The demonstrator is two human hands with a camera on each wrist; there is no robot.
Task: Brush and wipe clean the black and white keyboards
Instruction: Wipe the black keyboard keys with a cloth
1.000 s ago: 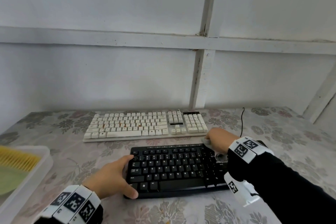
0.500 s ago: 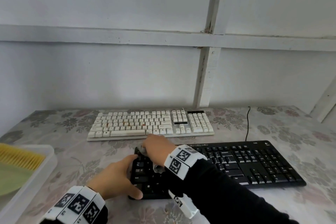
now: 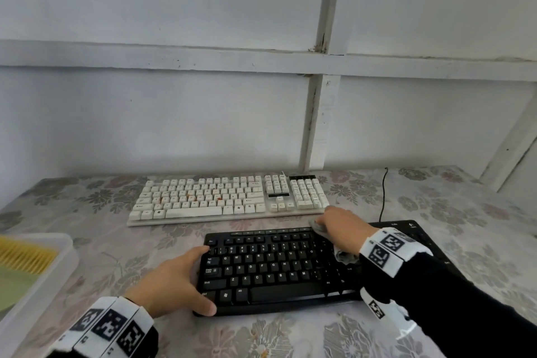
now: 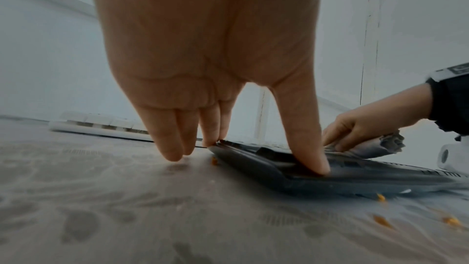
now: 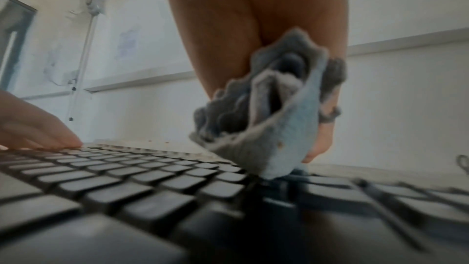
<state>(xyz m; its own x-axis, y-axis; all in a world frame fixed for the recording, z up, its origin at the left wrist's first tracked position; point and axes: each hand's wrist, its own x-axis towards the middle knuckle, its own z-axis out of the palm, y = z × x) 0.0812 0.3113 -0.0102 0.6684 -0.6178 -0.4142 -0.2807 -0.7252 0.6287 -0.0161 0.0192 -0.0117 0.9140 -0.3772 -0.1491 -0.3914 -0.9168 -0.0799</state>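
Note:
The black keyboard (image 3: 276, 267) lies near me on the flowered table, with the white keyboard (image 3: 229, 197) behind it. My left hand (image 3: 186, 279) braces the black keyboard's left end: thumb (image 4: 312, 160) pressed on the near corner, straight fingers (image 4: 172, 148) at the far corner and table. My right hand (image 3: 343, 227) grips a bunched grey-blue cloth (image 3: 318, 227) against the top key rows, right of the middle. The right wrist view shows that cloth (image 5: 274, 127) crumpled in the fist and touching the keys (image 5: 152, 178). My sleeve hides the keyboard's right part.
A white tray (image 3: 62, 244) at the left edge holds a yellow-bristled brush (image 3: 26, 256). A black cable (image 3: 383, 195) runs from the black keyboard to the wall. Small orange crumbs (image 4: 380, 197) lie on the tablecloth by the black keyboard's front edge.
The right hand swept the cloth to the keyboard's left end half a second ago and is now back right of the middle. The left hand has kept its hold.

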